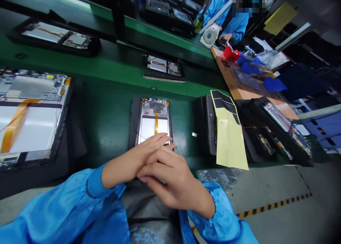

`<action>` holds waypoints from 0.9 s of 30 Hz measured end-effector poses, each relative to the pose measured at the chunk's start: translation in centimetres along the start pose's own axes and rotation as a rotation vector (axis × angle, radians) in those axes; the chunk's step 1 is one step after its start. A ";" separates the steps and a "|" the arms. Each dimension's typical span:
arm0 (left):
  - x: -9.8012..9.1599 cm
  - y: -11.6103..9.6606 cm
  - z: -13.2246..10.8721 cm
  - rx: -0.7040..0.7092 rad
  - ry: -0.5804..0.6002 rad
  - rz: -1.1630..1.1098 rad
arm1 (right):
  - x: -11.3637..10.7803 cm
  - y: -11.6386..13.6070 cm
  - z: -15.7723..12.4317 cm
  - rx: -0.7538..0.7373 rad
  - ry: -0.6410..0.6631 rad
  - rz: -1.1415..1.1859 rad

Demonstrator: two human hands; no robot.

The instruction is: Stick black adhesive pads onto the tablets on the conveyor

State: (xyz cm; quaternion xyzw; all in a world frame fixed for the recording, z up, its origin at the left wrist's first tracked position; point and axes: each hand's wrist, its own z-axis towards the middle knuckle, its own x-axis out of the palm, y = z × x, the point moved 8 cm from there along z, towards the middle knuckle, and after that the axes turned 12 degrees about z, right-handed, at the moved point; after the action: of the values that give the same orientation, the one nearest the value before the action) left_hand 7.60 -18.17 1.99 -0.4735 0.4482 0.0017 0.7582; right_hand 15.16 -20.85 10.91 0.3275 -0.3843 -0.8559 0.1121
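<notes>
An opened tablet (156, 109) lies in front of me on a black pad (133, 130). Its circuit board, orange ribbon cable (156, 125) and white battery (147, 126) are exposed. My left hand (144, 151) reaches over the tablet's near end with fingers stretched out, covering that part. Crossing close against it is my right hand (173, 176), its fingers bent and drawn together. Whatever may be inside the right hand's fingers is hidden.
Another opened tablet (32, 91) lies at the left; more stand on the far track (165, 65). Yellow sheets with black stickers (230, 137) lie over black cases on the right. A small metal piece (194, 134) sits nearby. A co-worker in blue (239, 23) is at the back.
</notes>
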 end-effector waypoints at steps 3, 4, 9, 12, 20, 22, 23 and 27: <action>-0.1 -0.4 0.8 0.041 -0.004 -0.013 | -0.4 0.5 -0.4 0.027 -0.017 0.060; 0.0 -0.5 1.2 0.059 0.003 -0.016 | -0.6 0.6 -0.7 0.051 -0.049 0.097; -0.1 0.7 2.5 0.031 0.021 -0.021 | -3.2 -0.6 -3.5 0.205 -0.357 0.346; -1.6 2.1 2.0 -0.009 -0.132 0.074 | -5.6 -2.6 -5.8 0.299 -0.564 0.420; -0.6 4.1 5.3 0.199 -0.096 0.575 | -10.2 -8.9 -9.7 0.468 -0.898 0.428; 0.2 5.3 7.6 0.206 0.026 0.552 | -9.4 -10.6 -9.9 0.527 -0.926 0.432; 0.2 5.9 8.8 0.201 0.062 0.538 | -8.8 -11.5 -9.9 0.564 -0.929 0.439; -0.8 7.4 12.0 0.200 0.142 0.488 | -5.9 -14.6 -10.1 0.708 -0.892 0.499</action>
State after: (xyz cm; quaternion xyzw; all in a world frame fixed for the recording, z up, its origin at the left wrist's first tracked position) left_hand 12.11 -5.10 -0.92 -0.2733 0.5988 0.1070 0.7451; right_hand 27.07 -14.15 -1.91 -0.1440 -0.7196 -0.6790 0.0218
